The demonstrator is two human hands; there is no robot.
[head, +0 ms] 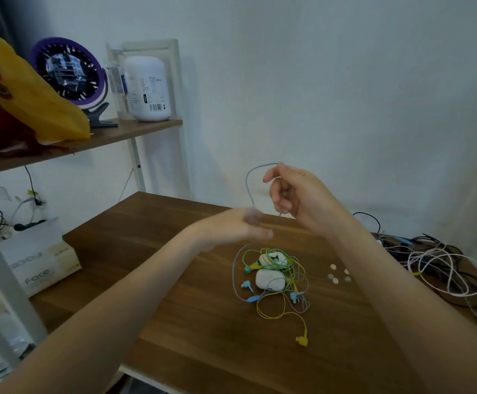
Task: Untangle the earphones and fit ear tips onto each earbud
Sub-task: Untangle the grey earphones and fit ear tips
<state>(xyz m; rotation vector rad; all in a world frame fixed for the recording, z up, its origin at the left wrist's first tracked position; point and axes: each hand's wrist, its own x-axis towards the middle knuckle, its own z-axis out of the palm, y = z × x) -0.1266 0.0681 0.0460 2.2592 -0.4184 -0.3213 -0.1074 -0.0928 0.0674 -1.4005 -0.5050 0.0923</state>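
Forearms [118, 294] up, I see R hand [294, 194] pinching blue cord [248, 183]; L hand [231, 230] blurred, grip unclear. Below: earphones [246, 285] tangled & ear tips [335, 280] loose.

Wooden table [174, 308]: earphones [290, 282], ear tips [335, 275].

Ear tips [336, 280] right of earphone tangle [294, 296], both on table [174, 322]

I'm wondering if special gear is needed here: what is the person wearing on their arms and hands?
Nothing that shows. The left hand and right hand are gloveless, and the left forearm and right forearm are uncovered to the picture's edge: no sleeves, watch or bracelet. No ring shows, though the left hand is blurred.
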